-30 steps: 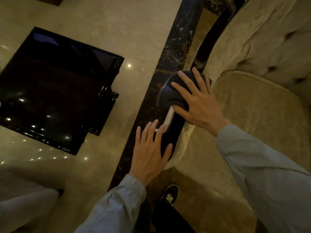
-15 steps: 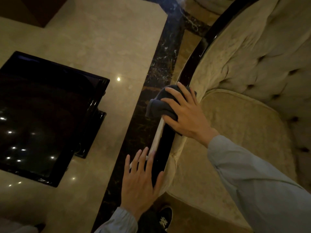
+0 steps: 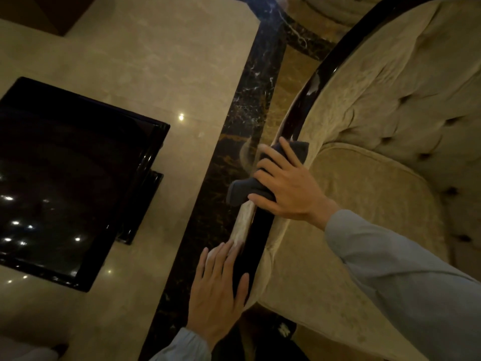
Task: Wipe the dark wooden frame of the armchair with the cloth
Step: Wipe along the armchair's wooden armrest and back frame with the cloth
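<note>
A beige tufted armchair [image 3: 385, 105] fills the right side, edged by a glossy dark wooden frame [image 3: 260, 230] that curves from the armrest up to the back. My right hand [image 3: 289, 188] presses a dark grey cloth [image 3: 242, 191] onto the top of the armrest frame, fingers spread over it. My left hand [image 3: 218, 290] lies flat on the lower end of the same armrest, fingers together, holding nothing. A pale strip of upholstery shows on the frame between the two hands.
A glossy black square side table [image 3: 65, 178] stands on the beige marble floor at the left. A dark marble band [image 3: 234, 142] runs along the floor beside the chair. My dark shoe [image 3: 283, 329] shows below the seat's front edge.
The view has shifted, so the chair back shows more. My right hand has slid the cloth a little along the armrest frame. My left hand stays flat at the lower end.
</note>
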